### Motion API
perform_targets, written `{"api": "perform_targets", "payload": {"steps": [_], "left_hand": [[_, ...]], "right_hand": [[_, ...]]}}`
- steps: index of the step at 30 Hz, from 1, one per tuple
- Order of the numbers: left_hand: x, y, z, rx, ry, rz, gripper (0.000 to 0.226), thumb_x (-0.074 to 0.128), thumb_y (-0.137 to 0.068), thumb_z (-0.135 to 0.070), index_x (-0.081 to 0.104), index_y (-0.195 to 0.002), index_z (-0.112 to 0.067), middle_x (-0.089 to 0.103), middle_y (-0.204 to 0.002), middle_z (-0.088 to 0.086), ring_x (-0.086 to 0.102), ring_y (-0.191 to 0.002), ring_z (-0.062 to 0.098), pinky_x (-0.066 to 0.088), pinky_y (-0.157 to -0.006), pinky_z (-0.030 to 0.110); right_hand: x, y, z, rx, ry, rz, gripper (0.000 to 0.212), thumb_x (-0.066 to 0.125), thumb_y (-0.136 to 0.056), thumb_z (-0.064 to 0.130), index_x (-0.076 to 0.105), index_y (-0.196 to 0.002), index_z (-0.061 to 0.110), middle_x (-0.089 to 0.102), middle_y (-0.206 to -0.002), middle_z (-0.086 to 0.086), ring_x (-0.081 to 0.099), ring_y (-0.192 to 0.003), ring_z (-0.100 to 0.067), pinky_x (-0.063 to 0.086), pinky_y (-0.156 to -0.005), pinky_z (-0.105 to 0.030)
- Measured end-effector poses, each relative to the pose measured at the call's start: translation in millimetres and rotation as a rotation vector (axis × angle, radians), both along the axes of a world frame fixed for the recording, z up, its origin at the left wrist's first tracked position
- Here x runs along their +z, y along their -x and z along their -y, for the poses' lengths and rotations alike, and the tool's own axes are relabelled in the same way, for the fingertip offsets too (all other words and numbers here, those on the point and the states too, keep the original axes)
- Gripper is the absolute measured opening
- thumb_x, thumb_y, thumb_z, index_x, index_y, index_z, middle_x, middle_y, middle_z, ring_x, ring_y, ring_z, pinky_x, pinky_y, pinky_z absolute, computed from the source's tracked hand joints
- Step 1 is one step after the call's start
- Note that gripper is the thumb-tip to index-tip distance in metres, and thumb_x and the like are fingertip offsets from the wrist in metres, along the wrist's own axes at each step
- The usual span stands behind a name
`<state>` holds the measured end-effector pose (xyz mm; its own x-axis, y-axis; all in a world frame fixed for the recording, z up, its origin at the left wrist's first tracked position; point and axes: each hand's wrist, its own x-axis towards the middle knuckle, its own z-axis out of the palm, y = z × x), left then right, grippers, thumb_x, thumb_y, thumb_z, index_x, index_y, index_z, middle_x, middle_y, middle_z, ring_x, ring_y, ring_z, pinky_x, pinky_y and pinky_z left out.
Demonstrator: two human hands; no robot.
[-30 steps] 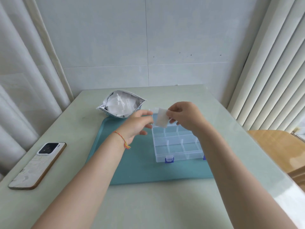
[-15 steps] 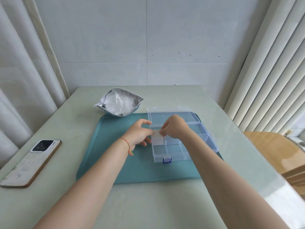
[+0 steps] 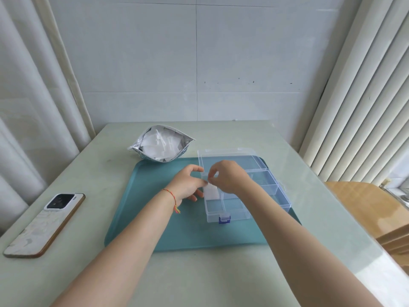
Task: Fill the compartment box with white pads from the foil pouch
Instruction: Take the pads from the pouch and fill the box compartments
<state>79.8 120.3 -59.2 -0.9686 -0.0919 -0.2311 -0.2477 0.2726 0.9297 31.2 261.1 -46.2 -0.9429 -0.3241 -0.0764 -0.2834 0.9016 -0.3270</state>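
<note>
The clear compartment box (image 3: pixel 274 191) lies open on the teal tray (image 3: pixel 155 218), its lid folded back. A white pad (image 3: pixel 212 192) sits in the left middle compartment. My right hand (image 3: pixel 230 178) hovers over the box, thumb and forefinger pinched together at the pad's far edge. My left hand (image 3: pixel 188 185) rests beside the box's left wall, fingers loosely curled, one fingertip touching the pad's corner. The foil pouch (image 3: pixel 161 144) stands open behind the tray, full of white pads.
A phone (image 3: pixel 46 222) lies face down on the table's left side. A wooden chair (image 3: pixel 376 207) stands by the right edge. Curtains hang on the left, blinds on the right, and a tiled wall is behind.
The pad, held up between both hands a second ago, came down into the left middle compartment. Both hands now sit a little higher over it than half a second ago.
</note>
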Motion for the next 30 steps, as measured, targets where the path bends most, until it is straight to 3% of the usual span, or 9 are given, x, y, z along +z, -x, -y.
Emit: {"api": "perform_targets", "payload": {"steps": [3,5,10,13,16,18,21,25,30], "left_hand": [[8,-2,3,0.017,0.031,-0.015,0.035,0.063,-0.087,-0.011,0.056,-0.119,-0.022,0.063,-0.090,0.006,0.061,-0.056,0.018,0.042,-0.044,0.023],[16,-5,10,0.107,0.041,-0.074,0.029,0.059,-0.086,-0.012,0.060,-0.113,-0.022,0.063,-0.086,0.003,0.062,-0.054,0.017,0.040,-0.043,0.022],[31,-13,58,0.526,0.114,-0.404,0.014,0.056,-0.086,-0.016,0.069,-0.083,-0.019,0.064,-0.077,-0.002,0.059,-0.065,0.019,0.044,-0.061,0.025],[28,-13,91,0.651,0.259,-0.444,0.019,0.055,-0.086,-0.015,0.073,-0.089,-0.018,0.059,-0.100,0.005,0.053,-0.088,0.018,0.045,-0.079,0.028],[22,-6,116,0.553,0.340,-0.402,0.033,0.052,-0.088,-0.011,0.070,-0.114,-0.019,0.046,-0.130,0.005,0.047,-0.122,0.022,0.035,-0.104,0.026],[20,-1,127,0.446,0.316,-0.395,0.040,0.053,-0.088,-0.009,0.064,-0.127,-0.014,0.043,-0.140,0.004,0.040,-0.133,0.019,0.027,-0.105,0.019],[15,1,128,0.367,0.277,-0.422,0.046,0.053,-0.085,-0.016,0.060,-0.131,-0.013,0.050,-0.138,0.000,0.042,-0.131,0.015,0.031,-0.109,0.023],[9,4,133,0.358,0.252,-0.453,0.047,0.052,-0.084,-0.014,0.061,-0.130,-0.013,0.053,-0.134,0.003,0.046,-0.126,0.017,0.037,-0.109,0.031],[8,7,130,0.373,0.240,-0.470,0.047,0.051,-0.083,-0.015,0.062,-0.128,-0.011,0.054,-0.132,0.002,0.046,-0.125,0.015,0.037,-0.106,0.027]], "right_hand": [[3,2,2,0.048,-0.124,0.097,0.020,0.051,-0.091,0.027,0.059,-0.074,0.020,0.062,-0.088,-0.002,0.055,-0.081,-0.023,0.042,-0.065,-0.029],[13,3,7,-0.002,-0.049,0.043,0.024,0.049,-0.086,0.020,0.052,-0.065,0.011,0.055,-0.072,-0.007,0.050,-0.072,-0.026,0.037,-0.056,-0.026],[47,-1,47,0.002,0.275,-0.176,0.021,0.051,-0.085,0.013,0.068,-0.088,0.003,0.069,-0.090,-0.012,0.061,-0.081,-0.032,0.050,-0.065,-0.033],[56,-3,80,0.016,0.389,-0.176,0.021,0.051,-0.087,0.009,0.071,-0.092,0.004,0.069,-0.091,-0.010,0.059,-0.078,-0.028,0.047,-0.063,-0.031],[52,4,109,-0.010,0.449,-0.106,0.027,0.051,-0.088,0.009,0.071,-0.106,0.009,0.068,-0.102,-0.003,0.061,-0.082,-0.025,0.048,-0.065,-0.028],[48,12,128,-0.044,0.474,-0.095,0.028,0.051,-0.089,0.010,0.068,-0.111,0.006,0.068,-0.105,-0.008,0.063,-0.084,-0.031,0.050,-0.066,-0.033],[46,21,145,-0.100,0.507,-0.121,0.029,0.054,-0.090,0.016,0.066,-0.110,0.000,0.068,-0.110,-0.016,0.063,-0.086,-0.037,0.052,-0.069,-0.041],[46,27,159,-0.107,0.513,-0.149,0.017,0.063,-0.089,0.028,0.065,-0.100,0.015,0.062,-0.096,0.002,0.054,-0.078,-0.017,0.036,-0.051,-0.024],[37,31,168,-0.078,0.453,-0.211,0.009,0.067,-0.085,0.028,0.060,-0.088,0.023,0.062,-0.098,0.001,0.057,-0.080,-0.017,0.034,-0.054,-0.025]]}}
